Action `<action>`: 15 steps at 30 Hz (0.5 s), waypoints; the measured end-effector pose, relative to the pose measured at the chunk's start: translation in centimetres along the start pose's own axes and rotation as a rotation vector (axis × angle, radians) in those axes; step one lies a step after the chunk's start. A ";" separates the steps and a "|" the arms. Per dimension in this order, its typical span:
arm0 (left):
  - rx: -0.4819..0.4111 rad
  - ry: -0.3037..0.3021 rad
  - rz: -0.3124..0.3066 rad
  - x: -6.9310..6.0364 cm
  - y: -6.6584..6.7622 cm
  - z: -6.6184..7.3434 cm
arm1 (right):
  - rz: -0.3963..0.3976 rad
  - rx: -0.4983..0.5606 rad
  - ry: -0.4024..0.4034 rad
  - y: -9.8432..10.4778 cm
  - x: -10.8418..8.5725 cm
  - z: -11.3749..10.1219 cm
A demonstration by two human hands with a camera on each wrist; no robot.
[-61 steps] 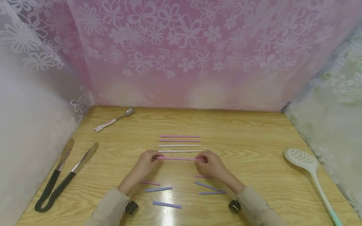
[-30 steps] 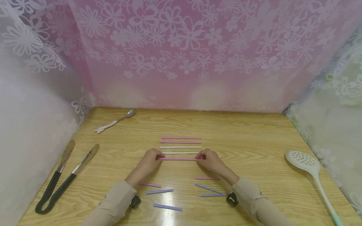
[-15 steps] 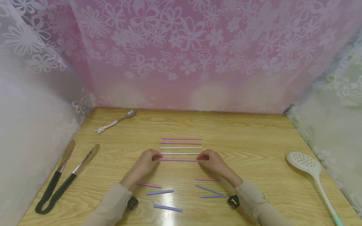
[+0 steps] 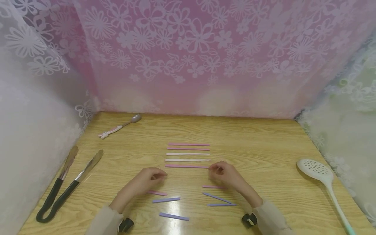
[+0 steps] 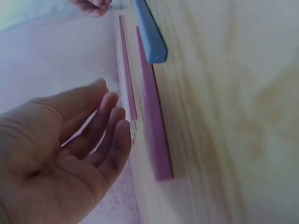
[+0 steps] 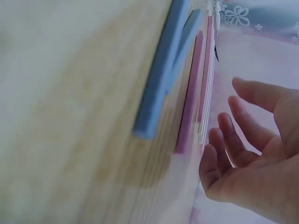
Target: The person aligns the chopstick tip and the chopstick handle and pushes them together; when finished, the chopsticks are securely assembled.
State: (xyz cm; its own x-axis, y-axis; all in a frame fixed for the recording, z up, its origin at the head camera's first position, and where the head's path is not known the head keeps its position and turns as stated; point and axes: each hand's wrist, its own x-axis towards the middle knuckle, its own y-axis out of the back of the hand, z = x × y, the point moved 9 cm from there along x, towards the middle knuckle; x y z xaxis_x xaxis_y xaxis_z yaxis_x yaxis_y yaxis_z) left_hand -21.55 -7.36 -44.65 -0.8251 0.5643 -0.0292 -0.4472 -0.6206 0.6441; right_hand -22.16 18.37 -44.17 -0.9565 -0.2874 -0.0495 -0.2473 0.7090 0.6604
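Observation:
Five-row wording aside, several thin sticks lie parallel on the table: two pink at the back, two white, and a pink stick (image 4: 186, 166) at the front. My left hand (image 4: 147, 179) hovers left of that front stick, over a short pink stick (image 4: 158, 193); its fingers are loosely bent with nothing between them, as the left wrist view shows. My right hand (image 4: 227, 176) is just past the front stick's right end, above another short pink stick (image 4: 212, 187). In the right wrist view its thumb and fingers stand apart, holding nothing.
Blue-violet sticks (image 4: 174, 216) lie nearer me on both sides; two at the right (image 4: 220, 205) meet at one end. Tongs (image 4: 55, 195) with black handles lie at left, a rabbit-handled spoon (image 4: 114, 129) at back left, a white slotted turner (image 4: 314, 166) at right. Patterned curtains surround the table.
Both hands have let go of the front pink stick, which now lies below the white ones. The left hand has drawn back toward me and left, the right slightly toward me and right.

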 end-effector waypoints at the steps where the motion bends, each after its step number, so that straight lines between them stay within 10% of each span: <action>1: -0.005 0.001 -0.007 -0.3 -0.1 -0.1 | -0.013 -0.002 0.008 -0.1 -0.3 0.0; 15: -0.077 -0.008 -0.087 -3.5 -0.3 -0.8 | -0.146 -0.048 0.054 -1.1 -3.1 0.4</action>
State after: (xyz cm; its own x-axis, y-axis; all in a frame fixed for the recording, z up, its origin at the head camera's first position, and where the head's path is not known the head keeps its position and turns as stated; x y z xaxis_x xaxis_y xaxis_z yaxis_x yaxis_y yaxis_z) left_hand -18.82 -9.52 -45.37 -0.7791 0.6223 -0.0760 -0.5428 -0.6089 0.5784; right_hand -18.98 18.74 -45.05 -0.9008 -0.4207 -0.1079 -0.3742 0.6258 0.6844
